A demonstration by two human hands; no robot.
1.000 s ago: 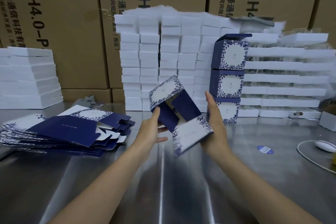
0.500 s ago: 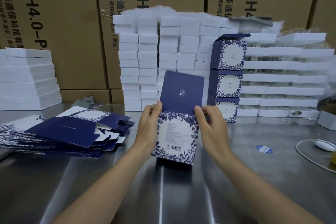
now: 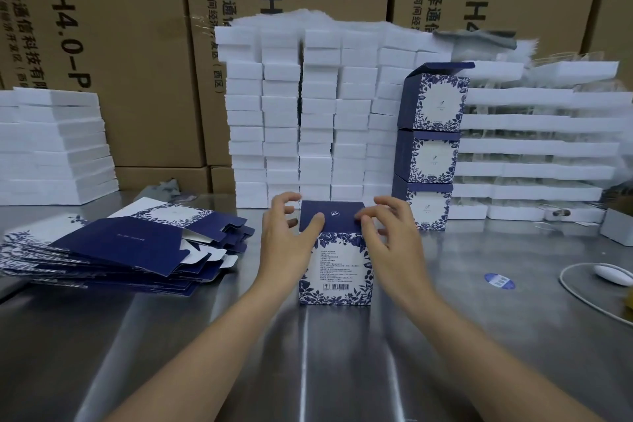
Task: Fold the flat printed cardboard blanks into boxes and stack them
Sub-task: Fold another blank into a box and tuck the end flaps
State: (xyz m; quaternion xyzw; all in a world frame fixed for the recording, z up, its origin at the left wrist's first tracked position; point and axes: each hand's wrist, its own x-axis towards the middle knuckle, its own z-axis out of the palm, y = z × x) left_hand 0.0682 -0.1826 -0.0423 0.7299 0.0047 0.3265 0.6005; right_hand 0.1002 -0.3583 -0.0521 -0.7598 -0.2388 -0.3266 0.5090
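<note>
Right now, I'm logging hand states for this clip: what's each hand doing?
Left hand: open, thumb pressing the box lid, fingers lifted.
Right hand: open, fingertips touching the same lid, holding nothing.

Even, cool light across your view, glare streaks on the steel table (image 3: 205,353) at 6 o'clock, bowed edges.
</note>
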